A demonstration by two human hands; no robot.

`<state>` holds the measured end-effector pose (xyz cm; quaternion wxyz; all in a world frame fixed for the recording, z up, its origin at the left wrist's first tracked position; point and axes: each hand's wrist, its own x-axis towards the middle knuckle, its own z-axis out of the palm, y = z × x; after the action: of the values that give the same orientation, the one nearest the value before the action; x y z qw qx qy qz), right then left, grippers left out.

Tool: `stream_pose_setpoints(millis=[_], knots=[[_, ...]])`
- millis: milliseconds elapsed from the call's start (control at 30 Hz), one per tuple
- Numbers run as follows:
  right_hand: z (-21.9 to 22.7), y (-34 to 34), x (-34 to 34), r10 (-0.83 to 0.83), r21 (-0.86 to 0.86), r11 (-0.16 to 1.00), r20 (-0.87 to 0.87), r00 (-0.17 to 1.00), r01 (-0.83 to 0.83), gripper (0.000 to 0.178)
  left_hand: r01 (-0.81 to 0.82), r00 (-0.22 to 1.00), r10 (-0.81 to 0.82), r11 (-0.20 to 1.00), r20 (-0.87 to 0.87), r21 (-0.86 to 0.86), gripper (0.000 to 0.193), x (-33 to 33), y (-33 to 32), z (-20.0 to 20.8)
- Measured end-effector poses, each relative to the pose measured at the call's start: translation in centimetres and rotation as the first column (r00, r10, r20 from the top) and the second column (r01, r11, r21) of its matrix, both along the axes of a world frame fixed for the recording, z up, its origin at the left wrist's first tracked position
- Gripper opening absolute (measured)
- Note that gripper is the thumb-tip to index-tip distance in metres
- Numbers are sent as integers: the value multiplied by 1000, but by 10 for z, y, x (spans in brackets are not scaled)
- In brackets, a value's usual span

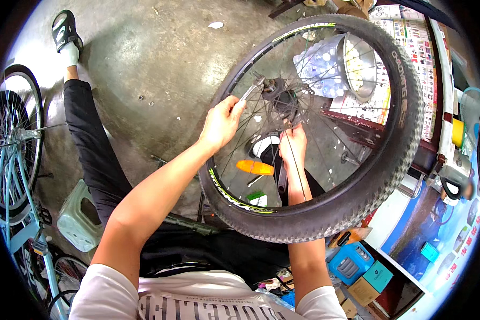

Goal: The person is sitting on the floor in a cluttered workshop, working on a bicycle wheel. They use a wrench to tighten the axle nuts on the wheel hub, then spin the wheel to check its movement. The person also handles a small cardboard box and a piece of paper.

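Bicycle (32,229), light blue, at far left; pale green stool (80,218) beside the black-trousered leg (97,141); left hand (222,121) closed around a silver tool (253,88), its head at the axle (269,85) of a tilted wheel (285,104) before the person; right hand (293,145) curled beneath the wheel, its hold on the dark bar (282,180) below it unclear; metal bowl (372,80) farther right

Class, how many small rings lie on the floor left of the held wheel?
2: one ring between the outstretched leg and the wheel; a second ring just right of it, slightly lower. Others may be hidden.
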<state>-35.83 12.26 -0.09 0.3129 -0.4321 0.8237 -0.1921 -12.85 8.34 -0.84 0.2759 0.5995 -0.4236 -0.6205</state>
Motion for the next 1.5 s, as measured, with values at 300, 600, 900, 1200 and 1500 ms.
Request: stream_pose_setpoints(millis=[300,600,900,1200,1500], knots=[[7,-4,20,51,-88,995,-46,998,-55,24,31,960,-20,999,-281,37,59,32,7,78],[11,-1,25,72,-67,996,164,984,-61,28,317,923,-386,772,-9,-551,43,43,6,158],[18,5,5,137,58,990,-139,981,-130,34,310,950,-236,667,203,-677,51,-45,-177,119],[11,20,11,101,-102,990,51,994,-95,36,341,892,-236,911,385,-232,48,-37,-243,-51],[16,9,16,-82,15,996,399,913,83,32,274,925,-333,919,185,284,60,24,-58,-132]])
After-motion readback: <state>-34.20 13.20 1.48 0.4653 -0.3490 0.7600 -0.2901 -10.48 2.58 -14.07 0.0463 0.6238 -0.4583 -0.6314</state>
